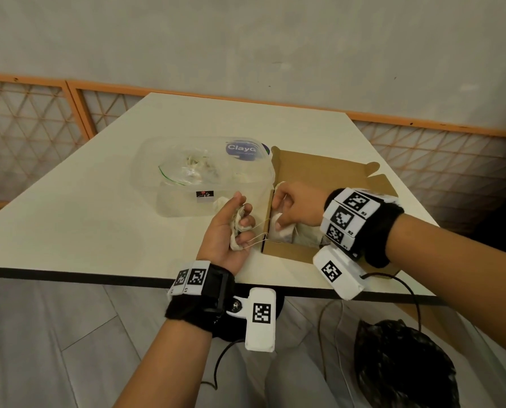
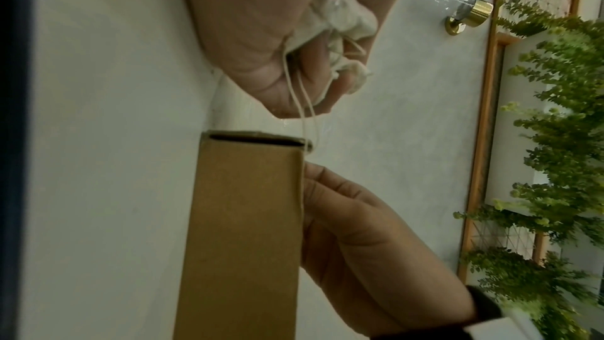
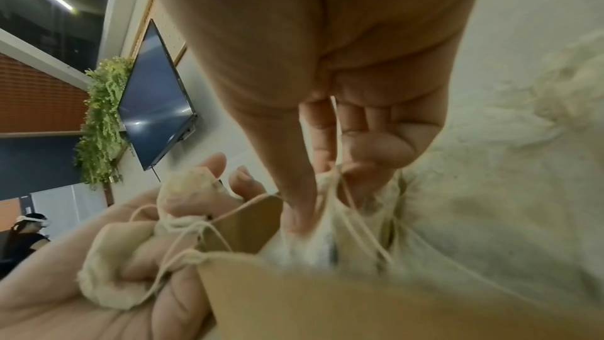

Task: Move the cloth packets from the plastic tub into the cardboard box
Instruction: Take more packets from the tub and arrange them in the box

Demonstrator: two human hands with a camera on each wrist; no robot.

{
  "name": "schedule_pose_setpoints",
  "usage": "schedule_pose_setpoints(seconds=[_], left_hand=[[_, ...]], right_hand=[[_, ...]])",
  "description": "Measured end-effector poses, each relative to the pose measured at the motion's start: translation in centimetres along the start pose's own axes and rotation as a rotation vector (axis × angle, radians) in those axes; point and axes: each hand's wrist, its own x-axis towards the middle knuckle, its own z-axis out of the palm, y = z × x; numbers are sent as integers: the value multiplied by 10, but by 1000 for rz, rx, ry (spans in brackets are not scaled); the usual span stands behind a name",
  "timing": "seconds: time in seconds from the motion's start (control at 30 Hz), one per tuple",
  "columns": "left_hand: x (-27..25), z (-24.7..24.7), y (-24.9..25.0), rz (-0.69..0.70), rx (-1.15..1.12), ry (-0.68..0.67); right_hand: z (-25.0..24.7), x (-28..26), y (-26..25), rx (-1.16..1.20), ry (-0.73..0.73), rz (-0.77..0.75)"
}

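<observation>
The left hand (image 1: 226,228) is gripping a small cream drawstring cloth packet (image 1: 236,228) beside the brown cardboard box (image 1: 287,250). The right hand (image 1: 297,209) is pinching a cream packet (image 1: 284,231) inside it, near the clear plastic tub (image 1: 187,201).

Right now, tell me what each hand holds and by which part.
The left hand grips a cloth packet bunched in its palm, strings trailing. The right hand, inside the cardboard box, pinches another packet at its gathered neck.

Wall TV (image 3: 156,102), plants (image 2: 562,138), black bag (image 1: 404,366)
</observation>
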Motion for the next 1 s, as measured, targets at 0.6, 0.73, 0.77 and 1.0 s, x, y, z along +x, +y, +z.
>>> schedule_pose_setpoints(seconds=[0.6,0.73,0.77,1.0], left_hand=[[-2,63,-12,-160,-54,-154],[14,96,-42,-257,-123,-101],[18,102,-50,-264,-119,-84],[28,102,-88,-261,119,-9]], right_hand=[[-1,-79,64,1046,466,-35],[14,-98,91,1094,581,-35],[17,-101,96,1105,590,-54],[21,-95,91,961,392,-148]])
